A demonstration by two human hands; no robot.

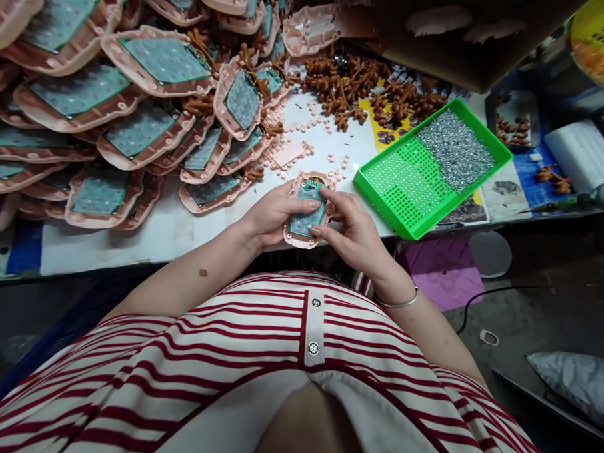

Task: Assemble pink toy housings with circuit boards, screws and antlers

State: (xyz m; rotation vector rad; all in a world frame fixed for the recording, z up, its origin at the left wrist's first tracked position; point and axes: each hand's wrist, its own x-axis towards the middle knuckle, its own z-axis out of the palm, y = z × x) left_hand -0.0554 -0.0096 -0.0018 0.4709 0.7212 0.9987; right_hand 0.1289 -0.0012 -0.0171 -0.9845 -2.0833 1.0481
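Note:
A pink plastic toy shell (pixel 301 241) with a green circuit board (pixel 304 221) in it is held near the table's front edge. My left hand (pixel 273 214) grips the shell from the left, its thumb lying across the board. From the right, my right hand (pixel 353 229) closes on the same shell, thumb and fingertips at the board's right edge. Some of the shell's underside is hidden by the fingers. Beyond it lie small pink plastic pieces (pixel 291 155) and a pile of brown branched plastic parts (pixel 346 84).
Stacked pink shells with circuit boards (pixel 162 62) fill the left side. A green perforated basket (pixel 406 205) holding many small metal screws (pixel 456 149) stands at right. A screwdriver-like tool (pixel 576 202) lies at far right, near a metal tray (pixel 527 103). A cardboard box (pixel 455 66) overhangs the back.

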